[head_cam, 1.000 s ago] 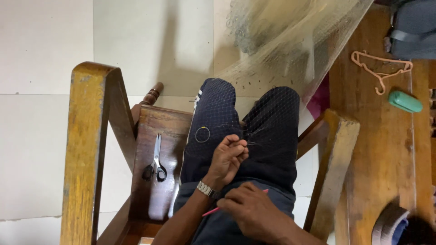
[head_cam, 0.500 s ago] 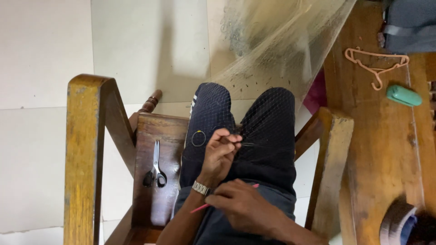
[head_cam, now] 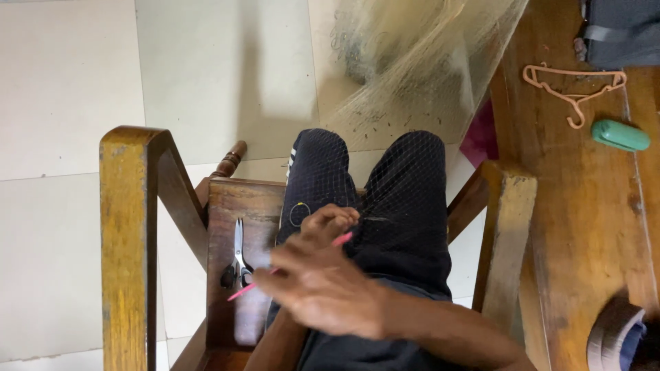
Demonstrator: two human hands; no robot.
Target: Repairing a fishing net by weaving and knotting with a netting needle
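Note:
A fine pale net (head_cam: 412,82) hangs from the top of the view and drapes over my dark-trousered lap. My left hand (head_cam: 331,220) pinches the net's mesh on my left thigh. My right hand (head_cam: 323,288), blurred with motion, lies just below and over it, gripping a thin pink needle (head_cam: 240,292) that slants from lower left up to the left hand's fingers. A small yellow loop (head_cam: 299,214) rests on the thigh beside my left hand. My left forearm is mostly hidden under the right hand.
I sit in a wooden chair with a tall left armrest (head_cam: 127,240) and a right armrest (head_cam: 505,227). Scissors (head_cam: 237,264) lie on the seat edge. A wooden surface (head_cam: 584,206) at right carries an orange hanger (head_cam: 574,86), a green object (head_cam: 620,135) and a dark bag (head_cam: 619,31).
My right hand has swung up and left over the left hand, carrying the pink needle with it. The left hand keeps its pinch on the net. The view has shifted slightly.

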